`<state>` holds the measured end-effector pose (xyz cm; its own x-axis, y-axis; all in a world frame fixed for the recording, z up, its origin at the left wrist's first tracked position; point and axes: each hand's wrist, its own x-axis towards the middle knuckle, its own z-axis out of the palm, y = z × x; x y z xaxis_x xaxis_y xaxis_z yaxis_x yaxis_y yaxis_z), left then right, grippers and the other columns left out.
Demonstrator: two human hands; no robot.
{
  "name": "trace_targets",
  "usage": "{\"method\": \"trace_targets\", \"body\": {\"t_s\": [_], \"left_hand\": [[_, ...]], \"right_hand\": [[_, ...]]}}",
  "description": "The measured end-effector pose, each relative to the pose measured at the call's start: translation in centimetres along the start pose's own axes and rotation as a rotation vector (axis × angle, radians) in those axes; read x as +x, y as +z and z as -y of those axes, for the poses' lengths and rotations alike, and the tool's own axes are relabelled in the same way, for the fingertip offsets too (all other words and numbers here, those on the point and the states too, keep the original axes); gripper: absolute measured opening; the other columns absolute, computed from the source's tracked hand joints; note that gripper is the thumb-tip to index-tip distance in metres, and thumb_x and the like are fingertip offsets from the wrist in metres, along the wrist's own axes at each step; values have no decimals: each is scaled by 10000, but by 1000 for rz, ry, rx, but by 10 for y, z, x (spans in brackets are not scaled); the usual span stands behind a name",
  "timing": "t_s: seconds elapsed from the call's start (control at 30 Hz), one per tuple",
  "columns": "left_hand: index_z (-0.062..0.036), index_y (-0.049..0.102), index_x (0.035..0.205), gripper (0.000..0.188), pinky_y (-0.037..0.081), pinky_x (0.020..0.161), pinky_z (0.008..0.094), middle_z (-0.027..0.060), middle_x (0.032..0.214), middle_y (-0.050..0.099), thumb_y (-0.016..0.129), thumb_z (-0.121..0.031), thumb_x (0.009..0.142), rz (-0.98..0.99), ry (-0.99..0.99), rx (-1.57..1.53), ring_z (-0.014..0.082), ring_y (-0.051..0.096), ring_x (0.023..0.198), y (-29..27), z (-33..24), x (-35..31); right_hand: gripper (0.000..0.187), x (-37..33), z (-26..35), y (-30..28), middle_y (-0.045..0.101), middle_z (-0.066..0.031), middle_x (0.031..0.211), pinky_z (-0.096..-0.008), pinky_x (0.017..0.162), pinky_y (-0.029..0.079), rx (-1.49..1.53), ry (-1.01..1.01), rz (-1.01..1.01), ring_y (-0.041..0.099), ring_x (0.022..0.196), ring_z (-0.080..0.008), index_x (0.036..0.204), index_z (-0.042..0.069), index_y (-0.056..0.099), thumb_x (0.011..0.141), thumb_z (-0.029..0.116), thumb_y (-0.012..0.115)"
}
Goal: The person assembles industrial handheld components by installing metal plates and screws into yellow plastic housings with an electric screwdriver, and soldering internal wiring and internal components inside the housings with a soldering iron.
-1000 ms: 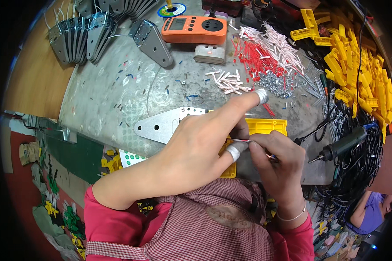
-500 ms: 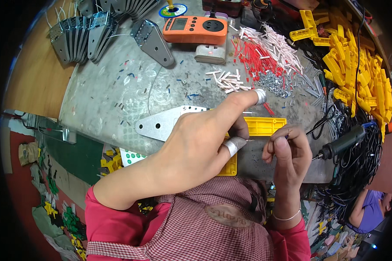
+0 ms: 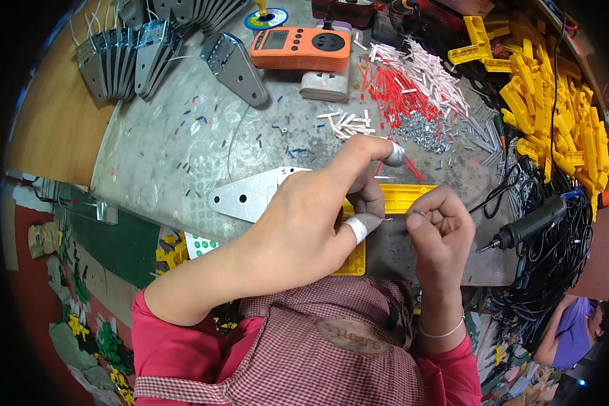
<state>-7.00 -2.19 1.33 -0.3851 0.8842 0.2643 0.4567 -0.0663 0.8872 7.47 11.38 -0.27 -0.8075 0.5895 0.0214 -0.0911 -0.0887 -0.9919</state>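
Note:
My left hand (image 3: 304,213) reaches across a grey metal plate (image 3: 233,196) with round holes and a yellow plastic part (image 3: 413,196). Thumb and bent fingers pinch a thin wire, whose bare end (image 3: 388,218) sticks out to the right. Silvery tape wraps the thumb and the index finger, which stretches out past the pinch. Just right of the wire end, my right hand (image 3: 444,233) is closed in a pinch. A tiny bluish bit (image 3: 418,213) shows at its fingertips, too small to name. The two hands are apart.
Beyond the hands lie white sleeves (image 3: 348,125), red leads (image 3: 402,95) and small screws (image 3: 423,132). An orange meter (image 3: 301,49) stands at the back. Grey plate assemblies (image 3: 235,71) are at back left. Yellow parts (image 3: 531,101) and a dark green screwdriver (image 3: 531,223) lie right.
My right hand has moved a little left, closer to the wire end, and its fingers have curled further. My left hand keeps its pinch almost in place.

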Motion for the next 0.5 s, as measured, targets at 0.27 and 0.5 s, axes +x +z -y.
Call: {"method": "trace_targets", "body": {"t_s": [0.27,0.5], "left_hand": [[-38,313,1292,597,448,668,252,62,865,639,659,14,808,-21,-127,-117,121,616,786,2,-2,2],[-32,307,1284,594,454,690,265,85,892,629,662,20,811,-67,-205,-187,130,615,814,3,-3,3]], "right_hand": [[138,5,-3,3,641,-63,795,-191,586,475,-22,138,22,582,654,-75,988,-57,627,895,46,628],[187,4,-1,2,666,-105,827,-227,641,538,35,134,62,649,687,-126,1035,-70,625,893,50,650]]}}
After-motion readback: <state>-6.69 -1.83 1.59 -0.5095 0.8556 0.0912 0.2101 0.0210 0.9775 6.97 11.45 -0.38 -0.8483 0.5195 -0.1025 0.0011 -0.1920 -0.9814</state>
